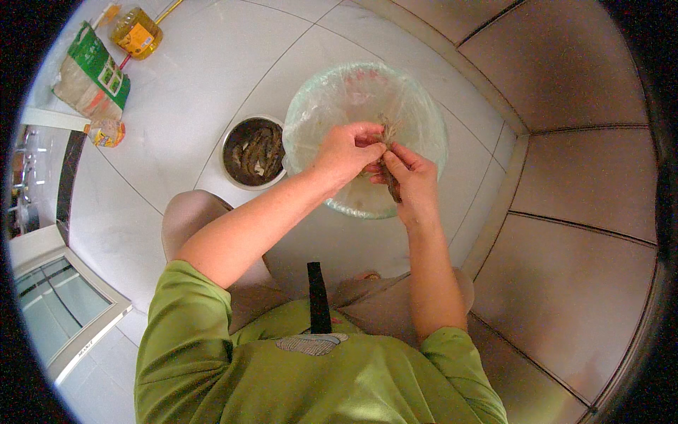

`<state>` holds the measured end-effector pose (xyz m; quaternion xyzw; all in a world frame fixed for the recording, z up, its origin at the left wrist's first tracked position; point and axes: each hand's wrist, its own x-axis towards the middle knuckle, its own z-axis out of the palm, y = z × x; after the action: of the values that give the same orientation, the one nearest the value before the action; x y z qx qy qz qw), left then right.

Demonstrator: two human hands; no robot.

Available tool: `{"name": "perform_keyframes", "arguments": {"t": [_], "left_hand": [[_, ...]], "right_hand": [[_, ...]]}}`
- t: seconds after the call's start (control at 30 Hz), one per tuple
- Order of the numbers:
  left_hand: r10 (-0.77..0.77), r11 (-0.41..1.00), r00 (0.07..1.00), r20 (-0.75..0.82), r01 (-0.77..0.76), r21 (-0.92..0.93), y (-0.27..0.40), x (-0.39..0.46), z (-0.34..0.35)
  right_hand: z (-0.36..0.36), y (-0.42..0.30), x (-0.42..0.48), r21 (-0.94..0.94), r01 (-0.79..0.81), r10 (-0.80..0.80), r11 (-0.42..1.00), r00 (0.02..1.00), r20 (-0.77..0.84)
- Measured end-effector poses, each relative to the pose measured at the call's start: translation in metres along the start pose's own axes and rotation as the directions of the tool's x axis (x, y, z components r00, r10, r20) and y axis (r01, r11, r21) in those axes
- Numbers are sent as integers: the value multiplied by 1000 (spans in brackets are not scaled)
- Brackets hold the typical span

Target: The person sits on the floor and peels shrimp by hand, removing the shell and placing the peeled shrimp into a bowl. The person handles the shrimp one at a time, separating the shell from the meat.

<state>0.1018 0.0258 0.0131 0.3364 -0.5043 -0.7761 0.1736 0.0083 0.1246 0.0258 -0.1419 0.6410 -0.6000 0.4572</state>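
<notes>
A raw grey-brown shrimp (393, 183) is held between both hands above a lined bin. My left hand (352, 148) pinches its upper end with thumb and forefinger, where thin pale legs and feelers stick out. Around the body, my right hand (416, 177) has its fingers closed, and the dark lower end points towards me. Fingers cover much of the shrimp's middle. The round bin (312, 106), lined with a clear greenish plastic bag, stands on the floor below. Left of it, a metal bowl (228, 172) contains several dark shrimps (259, 151).
A green and clear bag (98, 74), a bottle of yellow oil (136, 34) and a small printed packet (106, 132) are at the upper left. A framed glass door (69, 297) lies at the left. Brown tiled wall (577, 175) rises on the right, beside pale floor tiles (159, 116).
</notes>
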Motion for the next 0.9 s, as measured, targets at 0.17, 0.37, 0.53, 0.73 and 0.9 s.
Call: {"name": "perform_keyframes", "arguments": {"t": [0.17,0.37,0.53,0.73,0.9], "left_hand": [[-44,993,992,115,31,117,8,-3,-3],[102,902,993,61,-118,415,2,-7,-2],[213,858,975,70,-220,464,-3,-5,-3],[10,996,991,134,-22,89,6,-7,0],[-68,997,985,161,72,-23,6,-7,-2]], "right_hand": [[1,10,1,39,57,-54,998,996,-76],[-5,21,6,-26,84,-86,996,990,-115],[-1,4,1,-47,69,-76,997,982,-173],[-8,-5,4,14,69,-68,998,996,-55],[-10,-1,9,-89,140,-144,986,989,-42]]}}
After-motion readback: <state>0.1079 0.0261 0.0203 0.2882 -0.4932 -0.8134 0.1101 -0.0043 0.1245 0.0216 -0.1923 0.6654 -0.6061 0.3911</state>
